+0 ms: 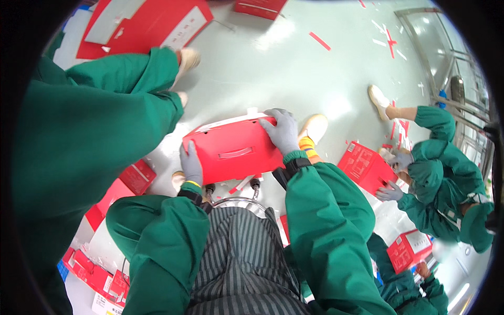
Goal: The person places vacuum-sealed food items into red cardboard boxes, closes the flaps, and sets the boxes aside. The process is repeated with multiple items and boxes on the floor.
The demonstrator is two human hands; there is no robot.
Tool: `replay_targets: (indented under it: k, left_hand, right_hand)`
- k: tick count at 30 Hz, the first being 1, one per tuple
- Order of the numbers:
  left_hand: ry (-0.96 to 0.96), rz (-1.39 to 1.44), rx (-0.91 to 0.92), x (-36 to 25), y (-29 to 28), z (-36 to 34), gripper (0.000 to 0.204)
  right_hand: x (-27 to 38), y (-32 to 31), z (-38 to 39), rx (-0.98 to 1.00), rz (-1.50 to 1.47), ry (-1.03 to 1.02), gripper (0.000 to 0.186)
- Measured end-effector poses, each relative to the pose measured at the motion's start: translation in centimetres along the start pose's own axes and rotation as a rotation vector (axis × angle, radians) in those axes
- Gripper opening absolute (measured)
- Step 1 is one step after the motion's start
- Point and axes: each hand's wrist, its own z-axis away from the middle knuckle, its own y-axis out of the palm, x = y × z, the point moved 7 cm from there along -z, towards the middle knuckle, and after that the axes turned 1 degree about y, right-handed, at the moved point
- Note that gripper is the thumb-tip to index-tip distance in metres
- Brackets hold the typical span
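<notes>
Glossy pale floor [252, 68] spreads out ahead, with red strips [319, 41] scattered over it, and I'm looking straight down at the work. Red box [231, 155], centre stage: it's between my two hands, just past the striped apron [236, 257], its slotted face turned up toward me. My left hand [191, 165], grey-gloved, grips the left end; my right hand [283, 130], gloved too, clasps the upper right corner, fingers over the far edge. Over on the right, a crouching co-worker [446, 168] has both hands at another red carton [362, 165]. Close by on my left stands a person in green [89, 131], near a big red sheet [152, 31].
</notes>
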Motion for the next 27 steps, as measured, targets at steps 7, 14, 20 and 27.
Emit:
replay_targets:
  k: [7, 14, 20, 27]
  left_hand:
    - [0.107, -0.249, 0.047, -1.3, 1.5, -1.0, 0.053]
    - [0.385, -0.465, 0.092, -6.0, 5.3, -1.9, 0.049]
    - [0.361, -0.551, 0.058, -6.5, 5.4, -1.5, 0.046]
    - [0.342, -0.539, 0.055, -6.9, 5.5, -1.6, 0.045]
  right_hand:
    - [10.5, 2.4, 0.2, 0.102, -0.239, -0.249, 0.033]
    - [6.7, 6.4, -3.9, 0.364, -0.656, 0.365, 0.036]
    - [6.6, 6.4, -3.9, 0.511, -0.272, 0.05, 0.038]
    - [7.2, 6.5, -3.6, 0.413, -0.048, -0.073, 0.038]
